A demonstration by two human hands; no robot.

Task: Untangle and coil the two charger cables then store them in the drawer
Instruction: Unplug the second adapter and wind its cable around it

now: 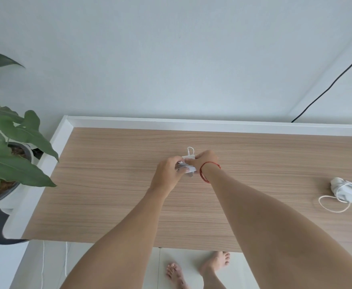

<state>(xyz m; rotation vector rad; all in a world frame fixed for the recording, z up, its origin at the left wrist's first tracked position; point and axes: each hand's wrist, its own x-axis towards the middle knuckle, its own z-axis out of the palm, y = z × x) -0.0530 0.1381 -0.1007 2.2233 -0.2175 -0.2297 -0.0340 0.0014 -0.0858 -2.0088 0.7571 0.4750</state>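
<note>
Coiling step. Left hand (167, 172), right hand (205, 161) both curled round charger (189, 169) between them, cable loop (190, 149) poking beyond fingers. Second charger (346, 189) well right of right hand, tail loose. Next, probably: tuck loop, firm pinch.

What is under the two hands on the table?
A white charger, gripped by the left hand and right hand; one cable loop shows behind them. The hands cover the rest.

White charger cables (188, 163), wood-grain tabletop (112, 174), red bracelet (204, 172).
</note>
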